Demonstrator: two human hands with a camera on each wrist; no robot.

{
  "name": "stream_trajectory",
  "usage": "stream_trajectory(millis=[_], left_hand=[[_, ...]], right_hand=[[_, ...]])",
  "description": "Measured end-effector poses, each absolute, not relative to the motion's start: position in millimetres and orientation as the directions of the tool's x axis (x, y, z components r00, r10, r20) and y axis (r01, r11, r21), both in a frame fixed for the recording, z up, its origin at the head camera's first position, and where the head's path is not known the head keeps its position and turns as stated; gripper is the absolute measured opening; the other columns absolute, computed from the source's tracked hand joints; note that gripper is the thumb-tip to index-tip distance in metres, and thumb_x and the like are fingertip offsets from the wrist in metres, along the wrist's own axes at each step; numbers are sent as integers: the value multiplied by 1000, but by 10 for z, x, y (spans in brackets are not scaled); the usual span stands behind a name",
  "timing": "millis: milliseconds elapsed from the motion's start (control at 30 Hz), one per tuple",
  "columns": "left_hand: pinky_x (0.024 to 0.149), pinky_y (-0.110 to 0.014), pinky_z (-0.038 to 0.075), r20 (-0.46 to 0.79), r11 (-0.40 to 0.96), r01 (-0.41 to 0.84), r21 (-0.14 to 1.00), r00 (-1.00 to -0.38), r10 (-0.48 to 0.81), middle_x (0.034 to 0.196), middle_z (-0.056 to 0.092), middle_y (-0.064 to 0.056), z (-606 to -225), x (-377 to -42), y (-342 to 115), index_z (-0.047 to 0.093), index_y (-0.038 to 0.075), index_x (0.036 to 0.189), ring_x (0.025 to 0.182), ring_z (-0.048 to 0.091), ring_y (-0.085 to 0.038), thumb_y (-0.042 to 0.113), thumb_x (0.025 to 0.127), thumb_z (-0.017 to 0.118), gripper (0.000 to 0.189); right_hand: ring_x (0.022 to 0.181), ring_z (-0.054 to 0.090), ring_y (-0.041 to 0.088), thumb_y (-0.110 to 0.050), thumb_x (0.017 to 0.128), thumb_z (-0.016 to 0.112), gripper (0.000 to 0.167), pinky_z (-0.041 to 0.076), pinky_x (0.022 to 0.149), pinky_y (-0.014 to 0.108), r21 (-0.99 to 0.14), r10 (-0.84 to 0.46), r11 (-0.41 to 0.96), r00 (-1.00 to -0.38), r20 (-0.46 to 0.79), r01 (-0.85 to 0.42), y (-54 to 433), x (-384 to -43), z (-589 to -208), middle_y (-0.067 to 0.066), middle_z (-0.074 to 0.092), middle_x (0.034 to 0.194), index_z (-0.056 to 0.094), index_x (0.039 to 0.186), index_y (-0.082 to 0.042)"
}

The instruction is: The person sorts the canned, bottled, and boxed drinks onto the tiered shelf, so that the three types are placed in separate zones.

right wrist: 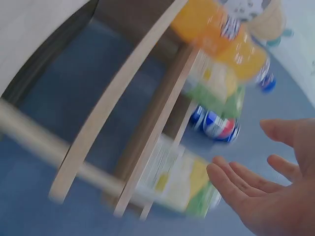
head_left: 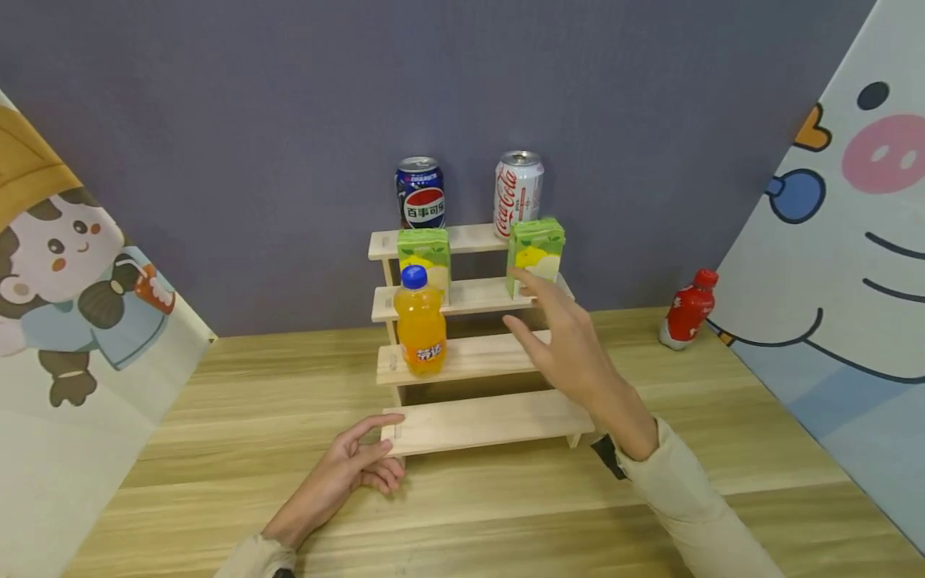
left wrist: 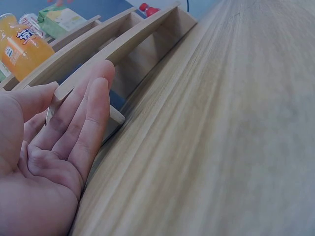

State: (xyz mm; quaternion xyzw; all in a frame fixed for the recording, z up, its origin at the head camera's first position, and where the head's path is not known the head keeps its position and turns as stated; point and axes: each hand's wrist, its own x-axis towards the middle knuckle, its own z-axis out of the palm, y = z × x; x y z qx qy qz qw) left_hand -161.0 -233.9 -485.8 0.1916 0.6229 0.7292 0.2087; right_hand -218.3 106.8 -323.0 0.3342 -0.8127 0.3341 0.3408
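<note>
A four-step wooden display rack [head_left: 491,421] stands on the table. My left hand [head_left: 354,459] holds the left end of its lowest step, thumb and fingers around the corner, as the left wrist view also shows. My right hand [head_left: 567,341] is raised over the rack's right side with its fingers apart and nothing in them. Closest to it is the right green juice carton [head_left: 536,257] on the third step. An orange soda bottle [head_left: 421,329] with a blue cap stands on the second step, partly covering another green juice carton [head_left: 425,247].
On the top step stand a blue Pepsi can [head_left: 421,195] at left and a white Coca-Cola can [head_left: 517,194] at right. A red bottle [head_left: 689,311] stands on the table [head_left: 723,433] at right. A grey back wall [head_left: 289,160] and printed side panels [head_left: 831,265] surround the table.
</note>
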Motion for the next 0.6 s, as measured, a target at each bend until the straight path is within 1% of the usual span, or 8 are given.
stream_trajectory(millis=[133,233,400,533,600], left_hand=[[71,-38,63,22,-134,-61,989,-840,542,93,74,-16,-4864,-1625,-2339,32,8,154,77,72,-24,13,108,44,48],[70,-37,63,25,-136,-58,989,-840,542,93,74,-15,-4870,-1624,-2341,32,7,154,77,72,-23,13,108,44,48],[70,-37,63,23,-142,-65,988,-838,545,93,74,-15,-4868,-1620,-2344,32,8,154,77,72,-23,14,108,44,48],[70,-36,63,25,-145,-66,987,-836,548,93,74,-15,-4867,-1621,-2349,32,7,154,77,72,-22,14,108,44,48],[70,-36,63,23,-146,-68,987,-836,548,93,74,-15,-4865,-1628,-2347,32,7,154,77,72,-23,14,108,44,48]], right_hand=[[109,63,33,-1,87,76,59,56,88,47,-310,-226,610,-536,814,-729,1393,-2310,-3249,17,62,129,52,141,-5],[109,63,34,-1,87,76,56,55,90,48,-324,-168,655,-550,818,-683,1632,-2435,-3288,19,63,126,54,139,-2],[113,58,40,-5,89,75,56,51,94,54,-375,-66,731,-606,793,-570,2013,-2612,-3352,23,60,129,53,140,-4],[122,50,46,-6,91,72,56,42,99,63,-427,13,770,-657,754,-474,2301,-2730,-3424,25,55,136,51,143,-6],[126,46,47,-6,91,72,56,37,103,65,-444,46,781,-668,742,-439,2438,-2788,-3467,24,53,139,51,143,-7]])
